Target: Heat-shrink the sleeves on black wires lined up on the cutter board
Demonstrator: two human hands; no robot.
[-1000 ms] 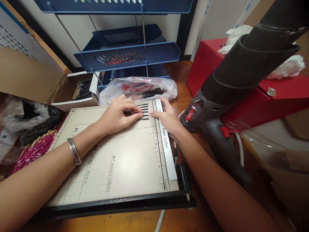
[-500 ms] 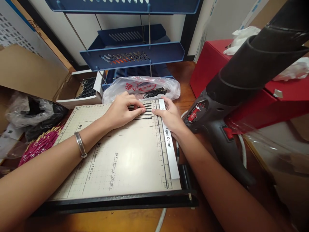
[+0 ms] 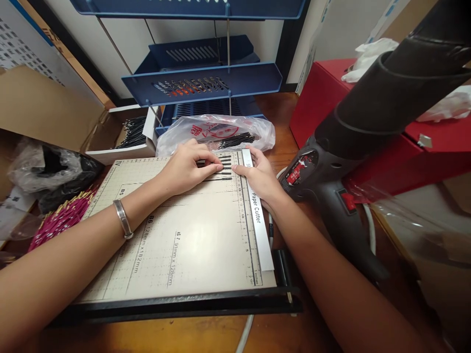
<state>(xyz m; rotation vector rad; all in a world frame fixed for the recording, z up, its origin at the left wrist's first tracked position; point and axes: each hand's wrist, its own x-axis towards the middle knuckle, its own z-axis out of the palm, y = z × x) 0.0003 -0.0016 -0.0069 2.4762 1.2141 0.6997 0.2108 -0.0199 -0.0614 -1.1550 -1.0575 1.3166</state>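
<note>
A cream paper cutter [image 3: 206,245] lies on the table, with printed grid lines and a white strip along its right side. Several thin black cords [image 3: 226,179] with thicker dark ends are laid side by side near its far right corner. Over them rests my left hand [image 3: 193,164], thumb and index finger closed on one cord close to its end. My right hand [image 3: 262,179] grips the cutter's right edge, its thumb lying over the white strip and pointing at the cord ends. The other right fingers are partly hidden past the edge.
Behind the cutter sits a plastic bag [image 3: 253,128] with more black cords. A white box [image 3: 150,128] of cords and magenta cords [image 3: 62,218] are at left. A blue rack [image 3: 206,83] rises behind. A heat gun [image 3: 331,162] and red box [image 3: 312,105] stand right.
Both hands keep almost the same positions on the cutter and cords. The view shifts very slightly; nothing is visibly taken up or let go.
</note>
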